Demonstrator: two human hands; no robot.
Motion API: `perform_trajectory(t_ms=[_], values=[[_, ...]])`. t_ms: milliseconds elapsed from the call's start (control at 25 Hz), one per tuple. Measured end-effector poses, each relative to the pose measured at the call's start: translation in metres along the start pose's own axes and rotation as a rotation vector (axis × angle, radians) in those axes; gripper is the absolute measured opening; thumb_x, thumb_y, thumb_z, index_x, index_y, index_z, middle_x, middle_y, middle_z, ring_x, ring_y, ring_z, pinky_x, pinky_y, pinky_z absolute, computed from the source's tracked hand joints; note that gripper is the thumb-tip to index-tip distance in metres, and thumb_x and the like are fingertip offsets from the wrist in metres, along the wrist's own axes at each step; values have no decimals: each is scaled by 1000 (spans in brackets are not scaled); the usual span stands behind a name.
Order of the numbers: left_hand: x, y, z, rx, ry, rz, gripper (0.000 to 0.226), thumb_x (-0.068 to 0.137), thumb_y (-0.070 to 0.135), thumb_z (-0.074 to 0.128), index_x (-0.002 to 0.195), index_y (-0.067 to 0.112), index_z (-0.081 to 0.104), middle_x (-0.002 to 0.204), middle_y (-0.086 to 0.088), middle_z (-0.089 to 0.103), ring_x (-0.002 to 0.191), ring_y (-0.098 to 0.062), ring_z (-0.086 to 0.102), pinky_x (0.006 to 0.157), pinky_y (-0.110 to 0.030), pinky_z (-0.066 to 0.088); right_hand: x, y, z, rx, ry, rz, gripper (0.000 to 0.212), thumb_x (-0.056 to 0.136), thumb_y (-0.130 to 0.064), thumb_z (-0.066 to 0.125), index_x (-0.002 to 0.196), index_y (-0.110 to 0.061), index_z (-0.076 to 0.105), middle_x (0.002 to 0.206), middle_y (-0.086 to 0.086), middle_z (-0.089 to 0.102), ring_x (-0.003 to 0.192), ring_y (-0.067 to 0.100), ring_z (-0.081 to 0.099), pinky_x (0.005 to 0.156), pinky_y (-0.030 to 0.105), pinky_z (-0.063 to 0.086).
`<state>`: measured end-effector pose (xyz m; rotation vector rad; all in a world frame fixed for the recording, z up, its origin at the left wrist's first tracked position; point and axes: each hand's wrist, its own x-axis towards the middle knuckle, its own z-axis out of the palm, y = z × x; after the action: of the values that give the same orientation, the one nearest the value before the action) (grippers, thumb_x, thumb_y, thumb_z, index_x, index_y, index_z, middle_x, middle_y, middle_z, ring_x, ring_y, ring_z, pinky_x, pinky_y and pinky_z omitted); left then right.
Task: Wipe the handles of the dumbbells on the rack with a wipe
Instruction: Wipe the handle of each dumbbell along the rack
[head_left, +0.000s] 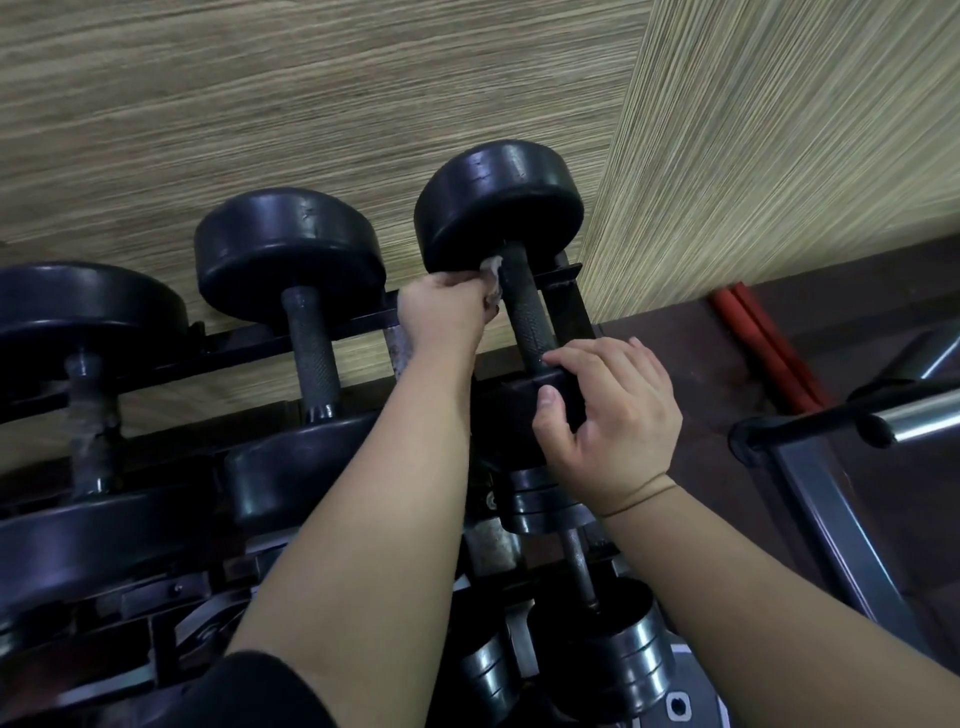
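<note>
Three black dumbbells lie across the top rails of the rack (244, 348). On the rightmost dumbbell (498, 202), the knurled handle (527, 317) runs toward me. My left hand (441, 312) grips a crumpled white wipe (492, 275) and holds it against the far end of that handle, just under the far weight. My right hand (618, 410) holds the near weight of the same dumbbell, thumb on its face and fingers curled over its top edge. The middle dumbbell (288, 249) and the left dumbbell (83, 312) lie untouched.
Lower tiers of the rack hold smaller dumbbells with steel plates (597, 649). A striped wall (311, 104) stands right behind the rack. To the right are a chrome bar (914, 415), a grey bench frame (831, 519) and red pipes (763, 343) along the floor.
</note>
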<state>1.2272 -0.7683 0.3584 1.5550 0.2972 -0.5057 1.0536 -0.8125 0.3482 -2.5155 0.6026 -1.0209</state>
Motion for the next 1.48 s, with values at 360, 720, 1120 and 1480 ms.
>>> perform_trajectory(t_ms=[360, 720, 1120, 1480], values=[[-16, -10, -15, 90, -102, -62, 15, 81, -11, 76, 74, 0, 68, 67, -15, 72, 56, -21, 71, 61, -32, 64, -1, 1, 2, 8, 11, -1, 26, 83, -30, 64, 97, -13, 77, 101, -1, 75, 101, 24, 71, 105, 52, 47], [-32, -15, -31, 303, -234, -117, 12, 85, 3, 83, 79, 2, 73, 80, -19, 76, 70, -24, 69, 57, -26, 62, -2, 1, 2, 4, 23, -18, 26, 83, -30, 62, 97, -13, 77, 101, -1, 75, 100, 24, 70, 105, 50, 48], [1, 12, -2, 75, -56, 35, 23, 83, -7, 78, 67, 5, 67, 67, -13, 67, 68, -26, 68, 59, -29, 63, -2, 2, 3, 14, 40, -38, 26, 82, -26, 60, 97, -13, 77, 101, -2, 75, 100, 23, 70, 105, 47, 47], [-57, 24, -47, 699, -434, 68, 11, 86, 8, 79, 87, -3, 75, 67, -13, 65, 56, -18, 57, 54, -25, 47, 3, -4, -9, 81, -90, 58, 24, 85, -30, 59, 98, -18, 75, 97, -6, 73, 94, 19, 66, 91, 43, 52]])
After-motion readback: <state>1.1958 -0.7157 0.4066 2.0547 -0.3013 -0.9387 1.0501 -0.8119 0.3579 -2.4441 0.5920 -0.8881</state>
